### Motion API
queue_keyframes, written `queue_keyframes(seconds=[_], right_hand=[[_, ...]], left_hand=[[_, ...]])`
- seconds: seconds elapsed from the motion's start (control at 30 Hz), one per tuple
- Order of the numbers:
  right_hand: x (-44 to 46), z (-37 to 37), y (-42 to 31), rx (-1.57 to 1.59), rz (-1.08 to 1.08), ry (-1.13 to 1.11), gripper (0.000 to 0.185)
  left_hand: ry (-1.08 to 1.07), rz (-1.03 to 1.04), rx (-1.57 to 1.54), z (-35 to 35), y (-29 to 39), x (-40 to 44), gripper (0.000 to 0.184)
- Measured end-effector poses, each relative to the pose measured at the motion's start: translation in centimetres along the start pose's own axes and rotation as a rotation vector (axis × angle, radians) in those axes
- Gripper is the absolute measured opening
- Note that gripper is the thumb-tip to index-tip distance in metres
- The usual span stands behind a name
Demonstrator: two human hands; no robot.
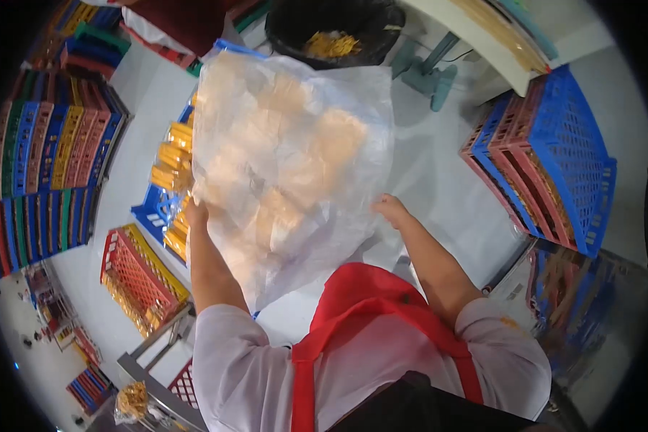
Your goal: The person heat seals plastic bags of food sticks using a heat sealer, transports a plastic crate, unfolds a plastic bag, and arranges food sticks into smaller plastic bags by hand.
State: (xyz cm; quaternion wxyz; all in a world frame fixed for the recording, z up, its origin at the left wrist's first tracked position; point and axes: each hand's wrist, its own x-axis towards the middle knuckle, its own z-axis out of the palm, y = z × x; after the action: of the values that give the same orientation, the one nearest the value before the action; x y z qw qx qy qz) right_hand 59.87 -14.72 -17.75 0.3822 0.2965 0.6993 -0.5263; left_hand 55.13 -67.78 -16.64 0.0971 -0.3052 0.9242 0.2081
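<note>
Crate stacks (pixel 50 137): multicoloured, far left of the frame.
Yellow packets (pixel 171 157): in a blue crate (pixel 148 212), left of centre.
My left hand (pixel 196 214): gripping the left edge of the plastic sheet (pixel 295 144).
Plastic sheet: wrinkled, upper centre, tan patches showing through.
My right hand (pixel 391 209): fingers pinching its right edge.

sheet (pixel 288 165): cloudy white, tan patches | apron (pixel 367 291): red | packs (pixel 173 157): yellow | crate (pixel 567 155): blue, lattice pattern | bin (pixel 284 32): black
</note>
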Motion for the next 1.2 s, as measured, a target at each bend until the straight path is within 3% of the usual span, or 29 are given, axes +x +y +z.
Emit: queue_keyframes(seconds=[0.07,0.1,0.17,0.3,0.37,0.4,0.5,0.57,0.73,0.8,0.93,1.03,1.1,1.2], right_hand=[[0.4,0.9,-0.9,0.129,-0.018,-0.096,0.045],[1.1,1.2,-0.5,0.113,-0.006,-0.118,0.045],[1.9,1.3,1.0,0.389,-0.118,-0.135,0.024],[1.3,-2.0,0.3,0.412,-0.105,0.002,0.021],[-0.1,-4.0,-2.0,0.587,-0.263,-0.069,0.019],[-0.7,-4.8,-3.2,0.582,-0.264,-0.066,0.019],[-1.9,-6.5,-6.6,0.531,-0.339,0.035,0.019],[-2.5,-7.0,-7.8,0.665,-0.417,-0.061,0.016],[-5.7,-7.3,-10.7,0.803,-0.474,-0.092,0.014],[-6.9,-8.0,-11.3,0.782,-0.513,-0.169,0.014],[-7.8,-11.1,-11.5,0.742,-0.572,0.048,0.016],[-9.8,-16.7,-10.7,0.698,-0.699,0.192,0.016],[-11.7,-20.4,-10.1,0.751,-0.802,0.23,0.017],[-14.2,-25.6,-7.8,0.761,-0.725,0.202,0.019]], left_hand=[[0.133,-0.015,0.154,1.1,0.0,1.4,0.063],[0.132,-0.044,0.163,1.6,-0.2,1.8,0.063],[0.149,-0.09,0.236,2.5,-0.5,2.8,0.071],[0.02,-0.091,0.108,6.0,-3.4,5.4,0.078],[0.209,-0.285,0.012,3.5,-0.1,3.0,0.083],[0.207,-0.286,0.007,3.6,0.0,2.9,0.083],[0.274,-0.256,0.046,3.4,1.0,3.0,0.078],[0.048,-0.146,0.127,3.0,2.3,2.7,0.067],[0.085,-0.213,0.217,4.4,3.9,0.7,0.051],[-0.143,-0.178,-0.055,6.9,1.0,1.1,0.041],[-0.164,-0.092,-0.262,7.6,1.7,-1.3,0.029],[0.173,-0.16,-0.723,3.2,8.1,-6.7,0.016],[0.358,0.05,-1.1,-1.3,12.3,-10.2,0.012],[0.653,0.343,-1.195,-10.4,20.9,-17.7,0.012]])
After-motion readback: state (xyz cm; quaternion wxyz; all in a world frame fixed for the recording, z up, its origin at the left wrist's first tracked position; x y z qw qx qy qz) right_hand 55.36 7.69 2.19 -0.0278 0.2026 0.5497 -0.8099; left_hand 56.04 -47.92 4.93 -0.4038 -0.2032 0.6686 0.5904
